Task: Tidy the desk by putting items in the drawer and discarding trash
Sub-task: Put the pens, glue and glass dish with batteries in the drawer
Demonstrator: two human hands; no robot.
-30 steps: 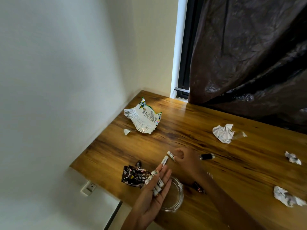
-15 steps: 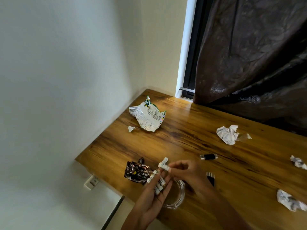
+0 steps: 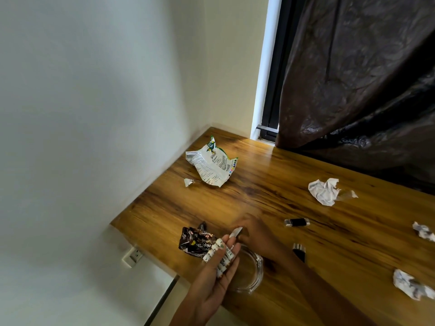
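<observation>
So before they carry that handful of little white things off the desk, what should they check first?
1. Small white cylinders resting on the left hand: ok, though its fingers are straight, not curled round them.
2. Right hand pinching one more white piece: ok.
3. Clear glass dish under the hands, to catch drops: ok.
4. Black stick with silver cap collected: not ok, lying on the wooden desk.
5. Crumpled white papers discarded: not ok.
6. Drawer open: cannot tell, out of view.
</observation>
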